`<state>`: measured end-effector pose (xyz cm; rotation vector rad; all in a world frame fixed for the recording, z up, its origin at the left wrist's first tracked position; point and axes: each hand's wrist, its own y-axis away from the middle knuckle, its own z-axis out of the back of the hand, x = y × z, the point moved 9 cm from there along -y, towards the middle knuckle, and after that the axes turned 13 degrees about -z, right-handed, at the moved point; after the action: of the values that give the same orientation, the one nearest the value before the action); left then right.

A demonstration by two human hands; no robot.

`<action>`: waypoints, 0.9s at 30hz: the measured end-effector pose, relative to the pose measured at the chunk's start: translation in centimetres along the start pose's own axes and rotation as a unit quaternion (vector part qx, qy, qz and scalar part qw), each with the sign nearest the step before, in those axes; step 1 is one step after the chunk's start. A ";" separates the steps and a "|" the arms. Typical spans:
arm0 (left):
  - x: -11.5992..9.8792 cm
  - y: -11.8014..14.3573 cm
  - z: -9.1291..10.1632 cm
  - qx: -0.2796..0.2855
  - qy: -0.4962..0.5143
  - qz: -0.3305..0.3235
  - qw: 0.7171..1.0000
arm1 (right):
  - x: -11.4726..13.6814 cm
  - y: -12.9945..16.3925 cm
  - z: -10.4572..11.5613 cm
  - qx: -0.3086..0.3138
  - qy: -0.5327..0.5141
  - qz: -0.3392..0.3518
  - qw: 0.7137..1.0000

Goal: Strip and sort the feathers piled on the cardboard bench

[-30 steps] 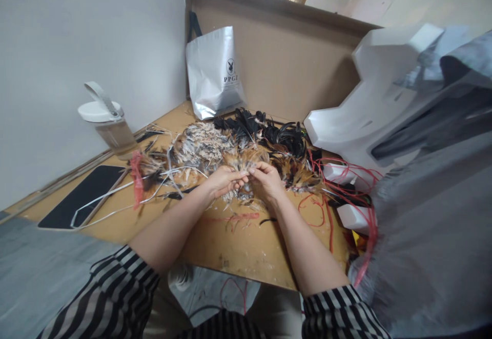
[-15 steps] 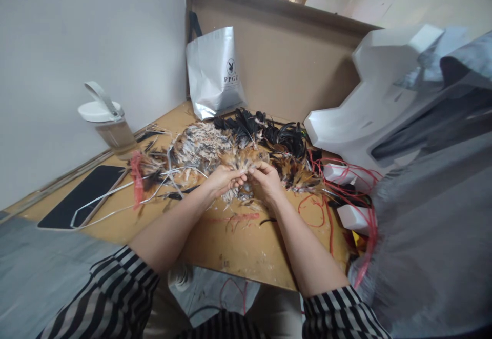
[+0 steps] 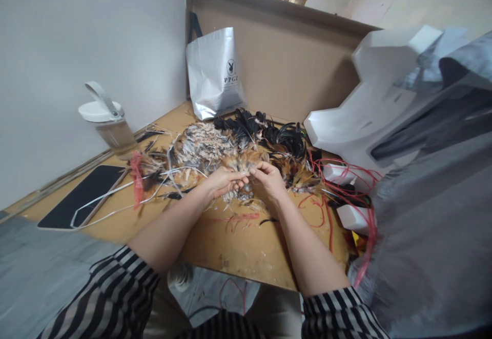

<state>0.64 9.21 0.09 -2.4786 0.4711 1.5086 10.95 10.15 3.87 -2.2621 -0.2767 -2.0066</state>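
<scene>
Item pinched between fingertips [image 3: 246, 175] indiscernible

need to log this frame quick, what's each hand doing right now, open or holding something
Left hand: closed, fingertips pinching small feathers over the pile.
Right hand: closed, pinching the same bunch of feathers, fingertips meeting the left's.
</scene>
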 end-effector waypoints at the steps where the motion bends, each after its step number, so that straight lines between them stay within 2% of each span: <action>1: -0.1 0.0 0.1 -0.006 -0.017 -0.012 1.000 | -0.2 -0.1 0.2 -0.013 0.000 0.000 1.000; 7: -0.7 0.0 -0.2 0.005 -0.069 -0.053 0.996 | -0.2 -0.1 0.0 -0.037 0.010 0.005 0.999; 14: -1.4 -0.2 -0.7 0.025 -0.137 -0.097 0.985 | -0.4 0.1 -0.3 -0.016 0.013 -0.043 0.999; 22: -0.5 -0.2 -1.1 0.067 -0.226 -0.071 0.969 | 0.1 0.3 -0.7 0.019 0.130 -0.009 0.991; 27: -0.3 0.0 -1.5 0.095 -0.251 -0.050 0.962 | -0.7 0.1 -1.3 0.053 0.116 -0.021 0.992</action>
<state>1.75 8.72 1.04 -1.8505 0.3680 1.8630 9.66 9.79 3.38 -1.9529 -0.3999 -2.1939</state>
